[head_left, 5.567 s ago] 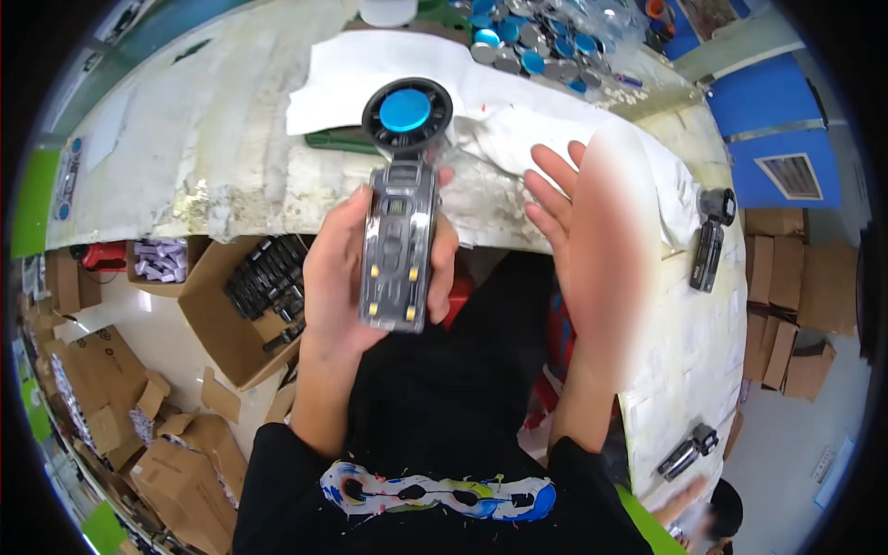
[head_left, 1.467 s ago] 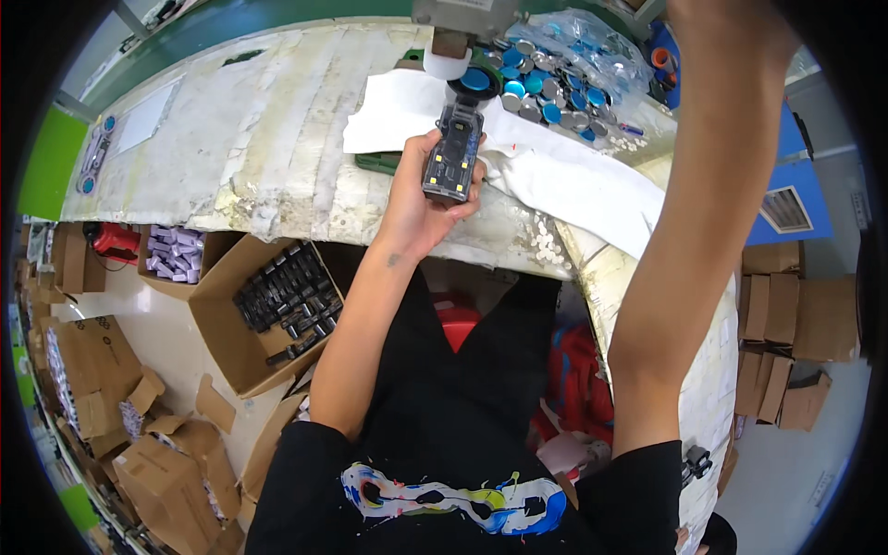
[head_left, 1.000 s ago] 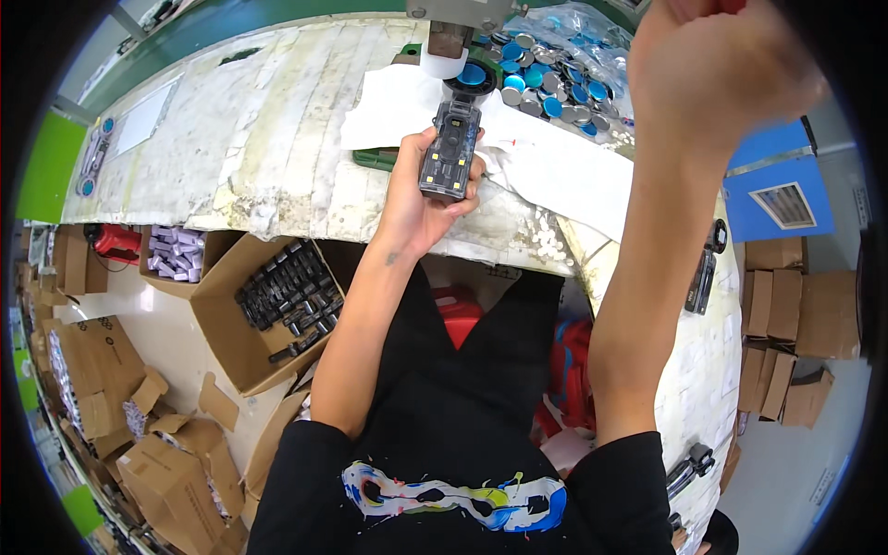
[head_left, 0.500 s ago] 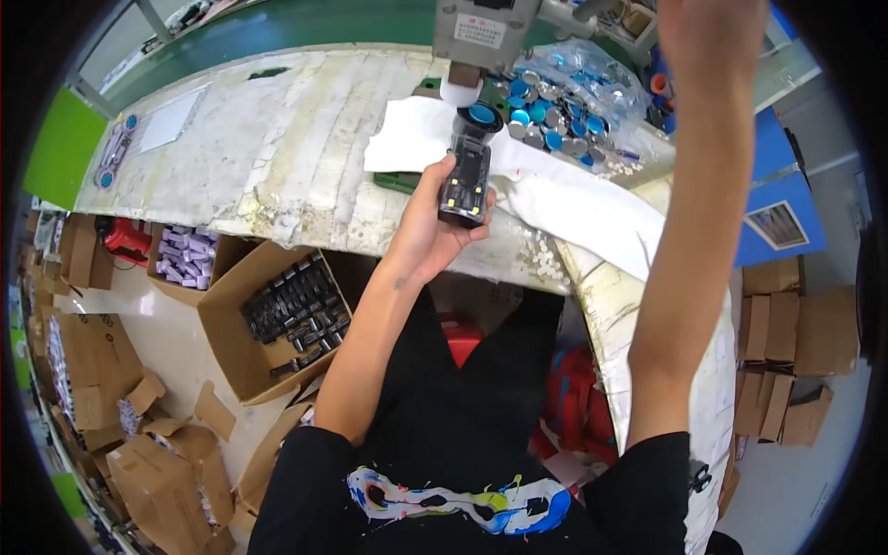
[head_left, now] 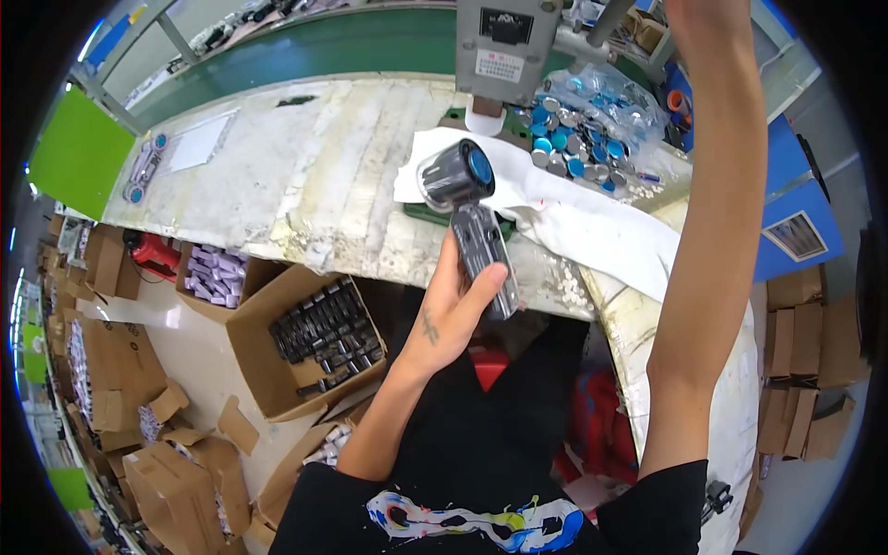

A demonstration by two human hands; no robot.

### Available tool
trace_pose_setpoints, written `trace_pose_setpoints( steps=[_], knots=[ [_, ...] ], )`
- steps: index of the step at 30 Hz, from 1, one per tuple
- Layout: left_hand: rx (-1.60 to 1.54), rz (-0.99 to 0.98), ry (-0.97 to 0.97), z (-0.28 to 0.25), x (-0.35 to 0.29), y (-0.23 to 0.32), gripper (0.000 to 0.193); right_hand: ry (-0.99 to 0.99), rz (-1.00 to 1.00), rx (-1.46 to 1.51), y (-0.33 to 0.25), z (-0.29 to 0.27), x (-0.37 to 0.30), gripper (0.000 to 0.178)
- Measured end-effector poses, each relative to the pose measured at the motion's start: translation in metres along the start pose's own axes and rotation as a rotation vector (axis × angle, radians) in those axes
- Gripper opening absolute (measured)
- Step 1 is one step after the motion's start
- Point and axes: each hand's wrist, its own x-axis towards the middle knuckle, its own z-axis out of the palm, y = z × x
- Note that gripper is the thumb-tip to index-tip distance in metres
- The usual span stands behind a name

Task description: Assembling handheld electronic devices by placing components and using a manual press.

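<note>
My left hand [head_left: 446, 319] is closed round the handle of a black handheld device [head_left: 481, 248], thumb lying along it. The device's round barrel head [head_left: 448, 176] points away from me over a white cloth [head_left: 430, 148], with a bright blue disc [head_left: 479, 167] at one end facing right. Just beyond it stands a grey bench press [head_left: 507, 55], its pale ram tip [head_left: 485, 118] above the cloth. My right hand [head_left: 708, 13] reaches up to the top edge of the picture, its fingers cut off from view.
Loose blue and silver discs [head_left: 578, 139] and a clear plastic bag [head_left: 629, 106] lie right of the press. Cardboard boxes below the bench hold black devices [head_left: 328, 333] and lilac parts [head_left: 215, 274]. A lilac piece [head_left: 145, 170] lies at the bench's left end.
My left hand has drawn the device back from under the ram and turned it, so its barrel now shows side-on. My right arm stays raised. The whole view has shifted slightly.
</note>
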Motion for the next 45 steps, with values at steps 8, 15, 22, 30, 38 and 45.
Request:
trace_pose_setpoints(
  steps=[8, 15, 22, 30, 38, 45],
  knots=[
    [0.114, 0.026, 0.042, -0.034, -0.006, 0.019, 0.053, 0.471, -0.011, -1.117, -0.022, 0.052, -0.066, 0.033],
    [0.179, -0.007, 0.289, -0.123, -0.005, 0.066, 0.04, 0.206, 0.351, -1.613, -0.053, -0.073, -0.241, 0.042],
    [-0.848, -0.165, 0.106, -0.111, -0.007, 0.091, 0.059, 0.55, 0.725, -1.627, -0.121, -0.162, -0.426, 0.047],
    [-0.871, -0.152, 0.106, -0.084, 0.01, 0.076, 0.06, 0.625, 0.753, -1.467, -0.098, -0.163, -0.465, 0.05],
    [-0.739, -0.152, 0.112, -0.077, 0.009, 0.067, 0.059, 0.679, 0.739, -1.434, -0.095, -0.162, -0.469, 0.052],
    [-0.859, -0.195, 0.11, -0.085, 0.009, 0.068, 0.059, 0.665, 0.724, -1.447, -0.096, -0.157, -0.46, 0.053]
  ],
)
